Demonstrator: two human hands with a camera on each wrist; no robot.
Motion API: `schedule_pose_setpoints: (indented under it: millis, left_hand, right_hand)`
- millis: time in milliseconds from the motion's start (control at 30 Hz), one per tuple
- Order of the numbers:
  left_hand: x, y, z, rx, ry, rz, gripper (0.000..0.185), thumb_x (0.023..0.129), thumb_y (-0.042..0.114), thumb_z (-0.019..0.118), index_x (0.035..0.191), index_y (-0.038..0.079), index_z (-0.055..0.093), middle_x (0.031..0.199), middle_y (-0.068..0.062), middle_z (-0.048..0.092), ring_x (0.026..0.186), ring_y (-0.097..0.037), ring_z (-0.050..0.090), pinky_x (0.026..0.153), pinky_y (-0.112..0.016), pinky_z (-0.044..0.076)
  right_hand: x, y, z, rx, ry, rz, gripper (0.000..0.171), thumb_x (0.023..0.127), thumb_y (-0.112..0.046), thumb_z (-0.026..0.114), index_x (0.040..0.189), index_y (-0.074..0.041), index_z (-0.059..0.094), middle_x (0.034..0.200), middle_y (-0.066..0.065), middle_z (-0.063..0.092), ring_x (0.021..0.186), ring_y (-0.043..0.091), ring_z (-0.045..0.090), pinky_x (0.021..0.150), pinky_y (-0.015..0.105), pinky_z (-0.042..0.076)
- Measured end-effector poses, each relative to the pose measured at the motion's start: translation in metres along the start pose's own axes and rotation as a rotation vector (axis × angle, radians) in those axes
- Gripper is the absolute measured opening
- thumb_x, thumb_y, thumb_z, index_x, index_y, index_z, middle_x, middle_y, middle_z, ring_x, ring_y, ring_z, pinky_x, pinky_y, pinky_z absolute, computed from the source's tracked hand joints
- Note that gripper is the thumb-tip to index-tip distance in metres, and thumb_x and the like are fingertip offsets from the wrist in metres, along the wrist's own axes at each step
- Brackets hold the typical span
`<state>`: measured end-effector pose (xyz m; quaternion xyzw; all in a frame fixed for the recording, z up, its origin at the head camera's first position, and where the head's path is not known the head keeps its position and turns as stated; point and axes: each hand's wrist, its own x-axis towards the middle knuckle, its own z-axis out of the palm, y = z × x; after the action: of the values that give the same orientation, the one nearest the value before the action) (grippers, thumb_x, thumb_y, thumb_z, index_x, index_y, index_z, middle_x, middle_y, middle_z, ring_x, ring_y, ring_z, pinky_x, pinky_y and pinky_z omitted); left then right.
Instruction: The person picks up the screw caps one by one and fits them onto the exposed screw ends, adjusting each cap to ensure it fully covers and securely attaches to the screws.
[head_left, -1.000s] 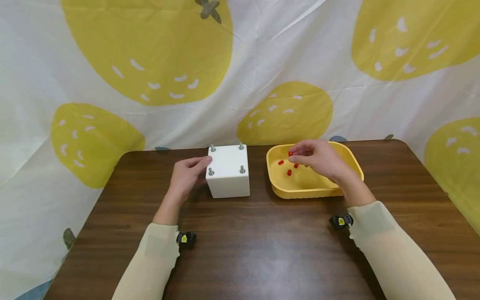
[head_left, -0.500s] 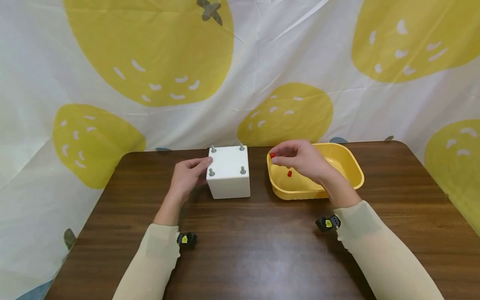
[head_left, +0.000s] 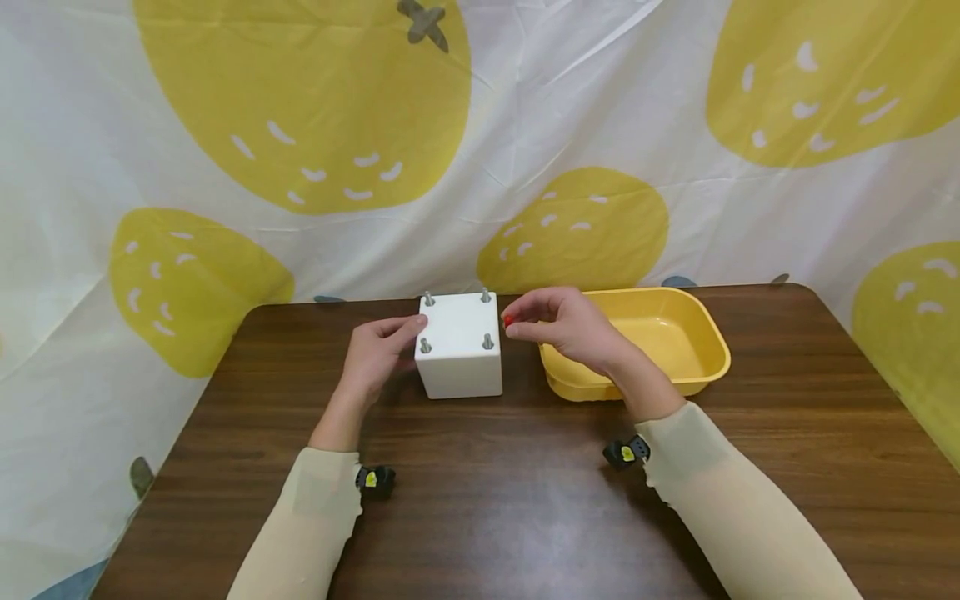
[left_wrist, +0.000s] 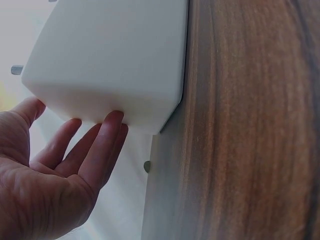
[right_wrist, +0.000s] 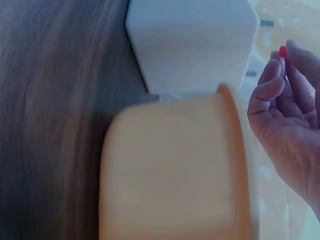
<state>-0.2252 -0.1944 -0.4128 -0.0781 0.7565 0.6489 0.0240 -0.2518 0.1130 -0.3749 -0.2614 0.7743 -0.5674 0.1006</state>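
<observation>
On the dark wooden tabletop (head_left: pixel 480 500), the left hand (head_left: pixel 372 357) rests with straight, relaxed fingers against the left side of a white block (head_left: pixel 459 343) topped by four metal studs. Just right of the block, the right hand (head_left: pixel 566 327) hovers with its wrist raised over the near-left rim of a yellow tray (head_left: pixel 675 333), pinching a small red cap (head_left: pixel 507 320) between thumb and forefinger.
</observation>
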Motion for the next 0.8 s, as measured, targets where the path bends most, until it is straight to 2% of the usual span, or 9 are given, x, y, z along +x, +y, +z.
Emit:
schedule_pose_setpoints:
  millis: [233, 400, 533, 800]
  left_hand:
    - [-0.001, 0.001, 0.001, -0.005, 0.001, -0.004, 0.056, 0.098, 0.045, 0.078, 0.136, 0.004, 0.072, 0.136, -0.014, 0.068, 0.114, -0.026, 0.069, 0.087, -0.041, 0.064]
    - [0.000, 0.000, 0.001, -0.009, 0.002, 0.001, 0.055, 0.098, 0.044, 0.078, 0.136, 0.004, 0.072, 0.135, -0.015, 0.069, 0.113, -0.026, 0.069, 0.087, -0.041, 0.064]
    - [0.001, 0.000, 0.000, -0.009, 0.001, 0.005, 0.055, 0.098, 0.044, 0.078, 0.135, 0.003, 0.072, 0.135, -0.015, 0.069, 0.113, -0.026, 0.069, 0.087, -0.041, 0.064]
    - [0.001, 0.001, 0.001, -0.003, -0.002, 0.006, 0.055, 0.098, 0.044, 0.077, 0.136, 0.004, 0.072, 0.136, -0.015, 0.069, 0.115, -0.027, 0.069, 0.088, -0.042, 0.064]
  right_hand:
    - [0.005, -0.001, 0.015, 0.093, -0.023, 0.000, 0.022, 0.093, -0.009, 0.084, 0.113, -0.002, 0.079, 0.107, 0.011, 0.076, 0.099, 0.031, 0.070, 0.087, 0.032, 0.061]
    - [0.006, -0.003, 0.021, 0.132, -0.041, -0.004, 0.023, 0.094, -0.007, 0.082, 0.114, 0.001, 0.078, 0.107, 0.012, 0.076, 0.099, 0.029, 0.071, 0.089, 0.033, 0.061]
    - [0.007, -0.001, 0.023, 0.122, -0.044, -0.012, 0.022, 0.094, -0.007, 0.082, 0.114, 0.000, 0.078, 0.108, 0.011, 0.076, 0.098, 0.025, 0.070, 0.088, 0.030, 0.061]
    - [0.008, 0.004, 0.025, 0.078, -0.042, -0.027, 0.021, 0.093, -0.009, 0.084, 0.113, -0.003, 0.079, 0.106, 0.010, 0.076, 0.095, 0.026, 0.070, 0.085, 0.030, 0.061]
